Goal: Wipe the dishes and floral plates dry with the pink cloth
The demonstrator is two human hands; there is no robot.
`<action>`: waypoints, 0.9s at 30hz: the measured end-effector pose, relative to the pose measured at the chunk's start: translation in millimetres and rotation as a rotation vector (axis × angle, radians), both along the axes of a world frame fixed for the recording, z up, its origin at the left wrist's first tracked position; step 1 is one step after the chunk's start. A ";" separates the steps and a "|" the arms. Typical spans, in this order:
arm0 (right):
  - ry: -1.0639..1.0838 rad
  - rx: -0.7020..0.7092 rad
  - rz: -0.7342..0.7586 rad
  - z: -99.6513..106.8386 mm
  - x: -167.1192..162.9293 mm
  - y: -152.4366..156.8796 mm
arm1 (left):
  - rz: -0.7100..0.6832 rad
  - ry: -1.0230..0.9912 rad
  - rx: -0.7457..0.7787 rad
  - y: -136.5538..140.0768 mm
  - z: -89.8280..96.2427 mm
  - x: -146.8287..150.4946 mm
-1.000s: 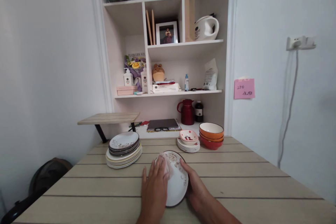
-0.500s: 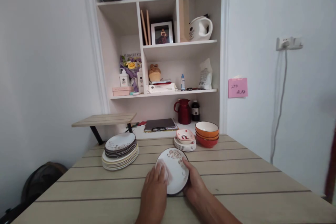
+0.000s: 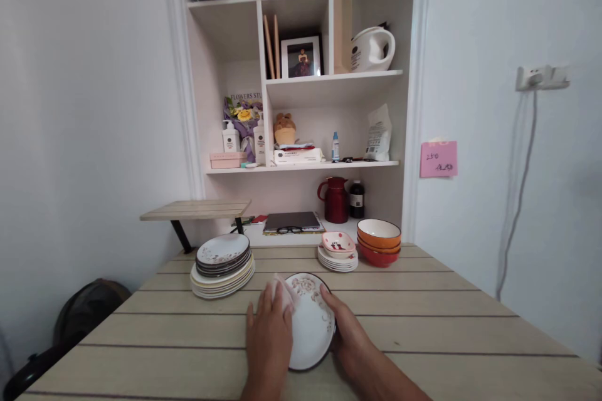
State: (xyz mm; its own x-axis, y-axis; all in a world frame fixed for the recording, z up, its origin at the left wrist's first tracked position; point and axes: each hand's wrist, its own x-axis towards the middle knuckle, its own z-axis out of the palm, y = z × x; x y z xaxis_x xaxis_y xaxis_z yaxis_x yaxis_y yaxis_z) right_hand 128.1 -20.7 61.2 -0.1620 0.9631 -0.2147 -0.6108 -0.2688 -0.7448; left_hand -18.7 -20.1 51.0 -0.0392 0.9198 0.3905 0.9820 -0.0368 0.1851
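A white plate (image 3: 310, 329) with a dark rim and brown flower print is tilted up over the table in front of me. My right hand (image 3: 348, 332) grips its right edge, thumb on the face and the other fingers behind. Against the plate's upper left side, my left hand (image 3: 270, 332) presses a thin white cloth or tissue (image 3: 286, 293), its fingers laid over it. The left hand covers part of the plate's left edge.
On the slatted table (image 3: 437, 326) stand a plate stack (image 3: 223, 263) at left, small plates (image 3: 337, 261) under a pink-rimmed dish (image 3: 338, 243), and orange and red bowls (image 3: 379, 241). Behind are a red jug (image 3: 335, 199), a laptop (image 3: 291, 221) and a small raised shelf (image 3: 195, 209).
My left hand has slid the cloth from the plate's left middle up to its upper left edge. The plate sits slightly lower and is turned a little. The view has shifted slightly left.
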 end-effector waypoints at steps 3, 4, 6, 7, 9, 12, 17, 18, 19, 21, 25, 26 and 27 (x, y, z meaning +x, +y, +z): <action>0.027 -0.076 -0.059 -1.1 1.1 3.3 | 0.076 -0.007 -0.046 0.3 -2.2 -5.8; 0.041 -0.098 -0.079 -1.1 2.1 4.6 | 0.066 0.001 -0.057 0.3 -3.6 -6.3; 0.079 -0.128 -0.118 -0.4 4.6 7.3 | 0.016 0.032 -0.060 0.8 -7.7 -4.5; 0.104 -0.135 -0.132 0.1 6.2 8.6 | -0.017 0.054 -0.050 1.2 -10.5 -2.6; 0.166 -0.131 -0.127 0.9 9.6 11.1 | -0.080 0.098 -0.016 2.5 -16.7 1.9; 0.210 -0.125 -0.094 0.1 13.2 14.2 | -0.139 0.141 0.029 4.4 -23.4 5.5; 0.153 -0.072 -0.083 -8.0 12.0 15.5 | -0.185 0.110 -0.023 2.6 -16.5 5.4; 0.127 -0.063 -0.070 -9.4 10.8 14.6 | -0.198 0.093 -0.034 1.5 -13.5 6.0; 0.092 -0.058 -0.058 -10.2 9.4 13.3 | -0.206 0.075 -0.038 0.5 -10.5 6.7; 0.018 -0.046 -0.040 -9.6 6.2 9.1 | -0.193 0.046 -0.026 -1.1 -5.5 7.5; -0.072 0.016 -0.013 -0.5 -0.4 -1.4 | -0.030 -0.014 -0.042 0.2 -1.2 2.2; -0.081 0.024 -0.012 2.1 -1.6 -3.3 | 0.013 -0.039 -0.068 1.1 -0.9 -0.1; -0.085 0.025 -0.018 4.3 -2.5 -4.6 | 0.051 -0.066 -0.099 2.0 -0.8 -2.3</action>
State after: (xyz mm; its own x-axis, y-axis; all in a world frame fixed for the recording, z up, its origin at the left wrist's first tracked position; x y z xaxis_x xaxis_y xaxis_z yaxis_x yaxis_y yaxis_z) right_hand 125.5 -25.3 65.5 -0.1273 0.9710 -0.2024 -0.5497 -0.2389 -0.8004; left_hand -21.0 -18.2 50.2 -0.1089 0.9500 0.2925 0.9678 0.0342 0.2492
